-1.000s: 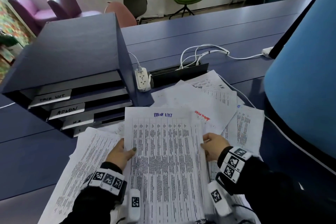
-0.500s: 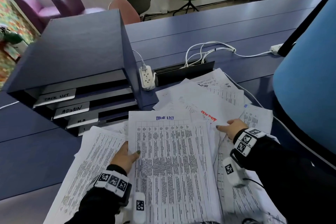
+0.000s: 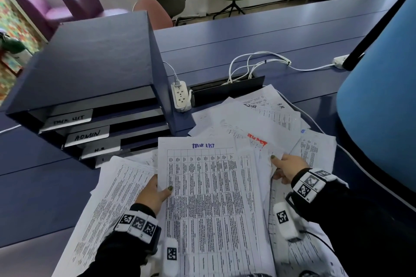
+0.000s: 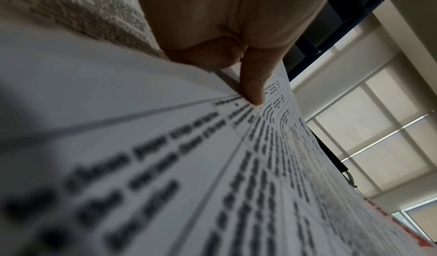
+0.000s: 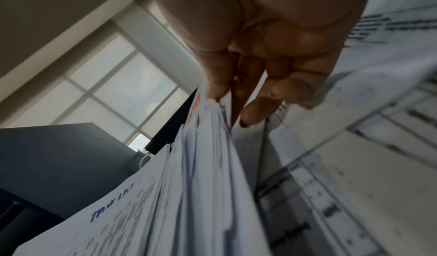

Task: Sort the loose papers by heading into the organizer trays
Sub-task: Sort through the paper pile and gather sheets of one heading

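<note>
A printed table sheet headed "Task List" [image 3: 209, 198] lies on top of the paper pile in front of me. My left hand [image 3: 161, 190] pinches its left edge, thumb [image 4: 254, 86] on top and fingers hidden beneath. My right hand [image 3: 278, 163] grips the edge of a bundle of sheets [image 5: 203, 166] just right of it, thumb above and fingers [image 5: 257, 112] below. The dark blue organizer [image 3: 94, 63] stands at the left, with trays labelled TASK LIST [image 3: 69, 119], ADMIN [image 3: 87, 136] and H.R [image 3: 100, 149]. More loose papers [image 3: 265, 117] fan out behind, one with a red heading [image 3: 256, 143].
A white power strip [image 3: 181, 96] and a black cable box [image 3: 225, 91] with white cords sit just right of the organizer. A large blue lampshade [image 3: 382, 108] hangs over the right side. Chairs stand beyond the table's far edge.
My right hand left the right edge of the Task List sheet, moved right and forward, and took hold of the sheets beside it. The left hand kept its pinch.
</note>
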The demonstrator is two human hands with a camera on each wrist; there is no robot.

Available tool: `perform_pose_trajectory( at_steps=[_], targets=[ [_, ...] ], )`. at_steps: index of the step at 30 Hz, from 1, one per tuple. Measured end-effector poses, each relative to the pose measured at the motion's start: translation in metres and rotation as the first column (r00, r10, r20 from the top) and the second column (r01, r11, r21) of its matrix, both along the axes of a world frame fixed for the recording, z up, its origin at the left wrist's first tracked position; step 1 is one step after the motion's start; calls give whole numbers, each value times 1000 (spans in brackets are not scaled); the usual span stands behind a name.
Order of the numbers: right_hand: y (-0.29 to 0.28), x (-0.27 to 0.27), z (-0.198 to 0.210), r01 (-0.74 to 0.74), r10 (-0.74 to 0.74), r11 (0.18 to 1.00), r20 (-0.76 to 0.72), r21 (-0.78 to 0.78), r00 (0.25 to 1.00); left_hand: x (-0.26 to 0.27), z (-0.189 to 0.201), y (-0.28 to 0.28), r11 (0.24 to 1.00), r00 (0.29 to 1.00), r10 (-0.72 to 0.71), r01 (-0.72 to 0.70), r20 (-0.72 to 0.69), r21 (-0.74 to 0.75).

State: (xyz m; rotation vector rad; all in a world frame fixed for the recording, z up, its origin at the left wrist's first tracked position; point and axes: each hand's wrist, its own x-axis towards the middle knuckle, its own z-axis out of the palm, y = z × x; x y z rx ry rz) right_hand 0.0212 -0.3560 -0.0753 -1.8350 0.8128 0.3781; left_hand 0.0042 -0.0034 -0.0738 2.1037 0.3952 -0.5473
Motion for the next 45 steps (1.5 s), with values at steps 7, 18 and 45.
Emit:
perform_pose_trajectory(
  at_steps=[7, 18, 45],
  targets=[
    [0, 6, 33, -7, 42, 989, 239, -144, 970, -2, 3, 0, 1000, 1000, 5, -5, -3, 3],
    [-41, 22, 136, 283, -56, 916, 609, -284, 791, -7, 9, -4, 999, 999, 33, -33, 21, -14],
    [-26, 39, 131, 63, -20, 996, 543, -60, 839, -9, 20, 48, 710, 831, 533, -338, 158, -617]
  ],
)
